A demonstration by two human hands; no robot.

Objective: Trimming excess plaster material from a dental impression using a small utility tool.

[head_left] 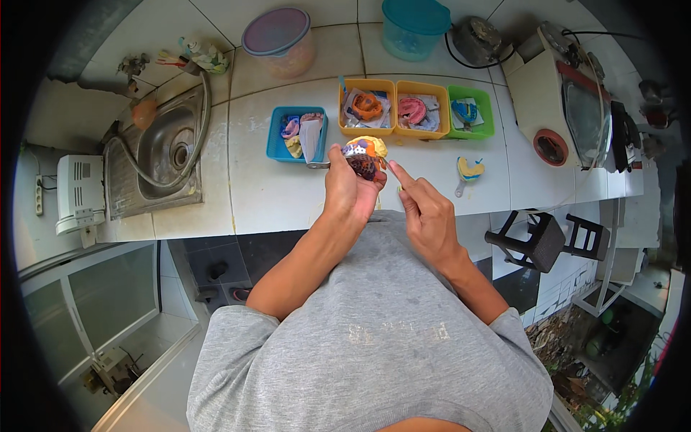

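My left hand (345,183) grips a dental impression tray (364,155), orange and dark with yellow material on top and a metal handle poking out to the left. My right hand (425,209) is just right of it, index finger extended toward the tray's side and other fingers curled; whatever they may hold is hidden. Another tray with yellow and blue material (469,170) lies on the counter to the right. Behind my hands, a blue bin (275,151), two yellow bins (366,129) (421,132) and a green bin (482,129) hold impressions and papers.
A steel sink (122,201) with a hose and a white appliance (75,194) are at left. Lidded tubs (277,54) (414,36) stand at the back. A boxy machine (536,86) is at right. Black stools (536,241) stand below the counter's front edge (266,230).
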